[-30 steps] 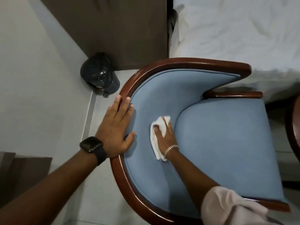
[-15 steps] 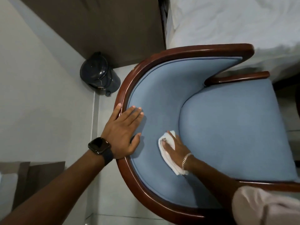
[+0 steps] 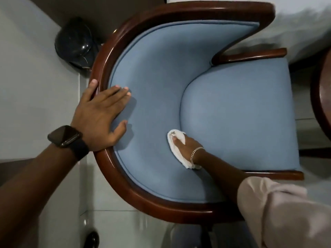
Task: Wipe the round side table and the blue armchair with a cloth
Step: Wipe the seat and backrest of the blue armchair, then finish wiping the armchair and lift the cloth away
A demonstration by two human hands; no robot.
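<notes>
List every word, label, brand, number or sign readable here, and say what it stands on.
None can be read.
Smartwatch on the left wrist: screen dark, shows no text.
Black bin behind the blue armchair: glossy, no label visible.
White cloth under the right hand: plain, no print.

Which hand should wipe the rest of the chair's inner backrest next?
Right. The right hand already presses the white cloth on the blue backrest padding, where it meets the seat cushion. The left hand lies flat over the wooden rim, empty, apparently bracing the chair.
</notes>
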